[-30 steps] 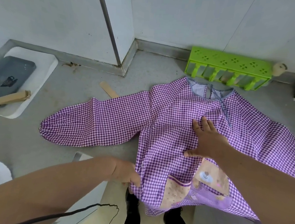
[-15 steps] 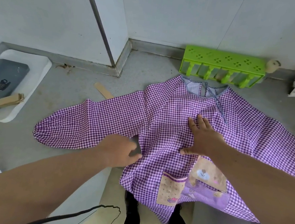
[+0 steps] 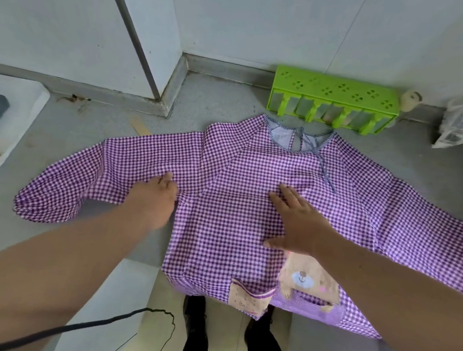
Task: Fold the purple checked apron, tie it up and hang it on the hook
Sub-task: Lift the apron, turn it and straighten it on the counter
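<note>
Apron [image 3: 239, 203]: spread flat on the grey counter [image 3: 225, 102], hem hanging over the near edge at 6 o'clock.
Left hand [image 3: 154, 197]: fingers out, resting where sleeve meets body.
Right hand [image 3: 298, 222]: flat, fingers spread, pressing the chest.
Green rack [image 3: 333, 100]: at 12 o'clock, just beyond the collar.
Free counter: bare strip at 10 o'clock, past the left sleeve.

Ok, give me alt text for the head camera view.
A purple checked apron lies spread flat on a grey counter, the left hand on its sleeve and the right hand flat on its chest. A green rack stands behind it.
</note>
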